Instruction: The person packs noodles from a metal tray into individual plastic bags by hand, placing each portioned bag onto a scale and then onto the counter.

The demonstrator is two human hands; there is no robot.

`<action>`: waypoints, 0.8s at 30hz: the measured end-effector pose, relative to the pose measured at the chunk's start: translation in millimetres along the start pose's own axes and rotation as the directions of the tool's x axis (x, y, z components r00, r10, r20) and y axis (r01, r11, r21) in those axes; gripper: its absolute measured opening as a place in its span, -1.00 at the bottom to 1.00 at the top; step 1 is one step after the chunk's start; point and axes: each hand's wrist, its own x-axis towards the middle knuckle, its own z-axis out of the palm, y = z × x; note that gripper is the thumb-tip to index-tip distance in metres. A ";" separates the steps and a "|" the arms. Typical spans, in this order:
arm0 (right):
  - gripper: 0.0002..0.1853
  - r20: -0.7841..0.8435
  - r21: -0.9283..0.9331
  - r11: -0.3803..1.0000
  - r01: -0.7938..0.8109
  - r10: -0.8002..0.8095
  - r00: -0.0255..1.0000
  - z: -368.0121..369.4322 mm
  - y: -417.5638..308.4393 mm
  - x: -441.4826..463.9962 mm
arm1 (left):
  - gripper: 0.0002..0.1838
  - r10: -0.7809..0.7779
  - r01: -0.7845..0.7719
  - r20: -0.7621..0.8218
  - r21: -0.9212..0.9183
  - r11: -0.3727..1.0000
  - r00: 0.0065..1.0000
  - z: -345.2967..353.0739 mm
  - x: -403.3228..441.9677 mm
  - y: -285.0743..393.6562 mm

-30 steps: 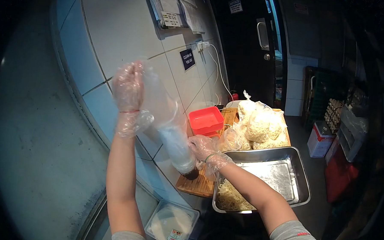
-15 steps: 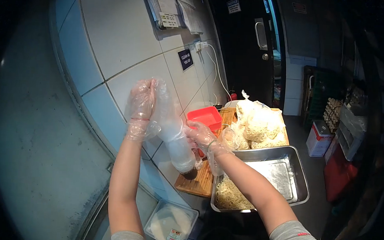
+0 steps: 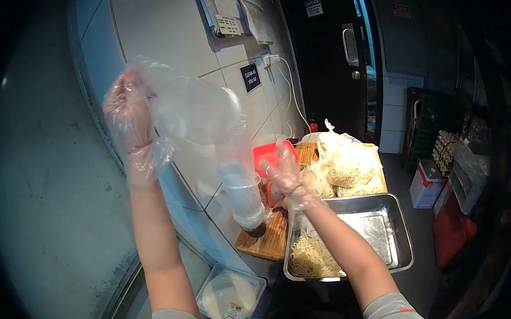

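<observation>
High on the left, my gloved left hand (image 3: 128, 102) is closed on the end of a clear plastic bag (image 3: 192, 108). The plastic stretches right and down to an upright roll-like bundle of plastic (image 3: 242, 187) on a wooden board (image 3: 272, 240). My right hand (image 3: 286, 175), also gloved, has its fingers spread and holds nothing. It hovers just right of the bundle, in front of a red plastic basin (image 3: 262, 152). Below my right forearm, a steel tray (image 3: 407, 240) holds loose noodles (image 3: 311, 258) in its near left corner.
Bags of noodles (image 3: 352, 164) are piled behind the tray. A lidded clear tub (image 3: 258, 288) stands low in front. The tiled wall (image 3: 152, 41) borders the left side. At the right are a red container (image 3: 451, 236) and egg trays (image 3: 443, 148).
My left hand has moved up and left, drawing the plastic out wide from the bundle. My right hand has come away from the bundle, rising slightly rightward with its fingers spread.
</observation>
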 end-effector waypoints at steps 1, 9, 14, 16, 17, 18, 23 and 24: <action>0.03 -0.032 0.105 0.987 0.121 -0.118 0.992 -18.5 -19.7 2.4 | -0.75 -0.060 0.060 0.031 0.004 0.998 0.998 5.2 -7.5 4.4; -0.82 -0.048 -0.171 0.763 0.624 -0.639 0.768 -122.7 -111.1 2.3 | -0.66 -0.069 0.032 0.241 0.154 0.988 0.968 65.5 -82.9 16.7; -0.89 -0.092 -0.547 0.741 0.389 -0.515 0.852 -157.3 -83.6 -13.7 | -0.68 0.368 -0.457 0.419 0.131 0.880 0.830 55.6 -192.8 66.3; -0.87 -0.023 -0.604 0.706 0.371 -0.481 0.877 -162.2 -71.1 -26.4 | -0.63 0.307 -0.509 0.629 0.167 0.844 0.714 60.7 -239.4 73.1; -0.87 0.007 -0.582 0.725 0.369 -0.449 0.893 -163.6 -64.7 -36.0 | -0.63 0.171 -0.409 0.693 0.194 0.892 0.701 59.4 -252.3 63.8; -0.87 0.039 -0.555 0.745 0.370 -0.421 0.906 -164.4 -60.3 -45.7 | -0.63 0.031 -0.310 0.741 0.242 0.919 0.671 58.0 -265.1 54.8; -0.52 0.449 -0.425 0.886 -0.187 0.385 0.806 -165.4 -41.6 -95.1 | -0.64 -0.315 0.273 0.777 0.191 0.943 0.545 40.0 -350.3 -59.8; -0.28 0.484 -0.411 0.907 -0.091 0.302 0.822 -157.9 -3.4 -118.5 | -0.65 -0.323 0.263 0.787 0.210 0.942 0.526 36.6 -356.9 -61.5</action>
